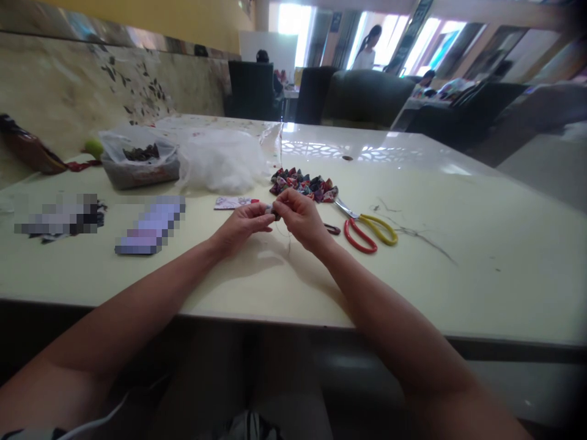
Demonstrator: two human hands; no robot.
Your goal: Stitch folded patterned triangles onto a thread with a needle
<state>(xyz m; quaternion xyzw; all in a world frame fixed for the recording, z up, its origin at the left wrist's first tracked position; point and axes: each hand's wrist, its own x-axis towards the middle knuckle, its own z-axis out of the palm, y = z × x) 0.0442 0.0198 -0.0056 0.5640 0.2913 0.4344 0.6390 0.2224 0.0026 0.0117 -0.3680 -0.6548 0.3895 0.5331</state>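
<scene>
Both my hands meet above the pale tabletop (257,293), pinching a small piece of fabric (275,214) between them. My left hand (243,225) grips its left side with thumb and fingers, while my right hand (297,215) closes on it from the right. A thin thread dangles below the fingers; whether a needle is there I cannot tell. Just behind lies a pile of folded, patterned fabric pieces (305,183). Scissors (362,226) with one red and one yellow handle rest to the right, and a small dark tool (332,229) is partly hidden by my right hand.
Loose threads (424,238) lie right of the scissors. A flat patterned packet (233,202) is behind my left hand. Further left stand a clear bag of white stuffing (224,159) and a bag-lined container (140,168). Chairs (367,101) and other people are in the background.
</scene>
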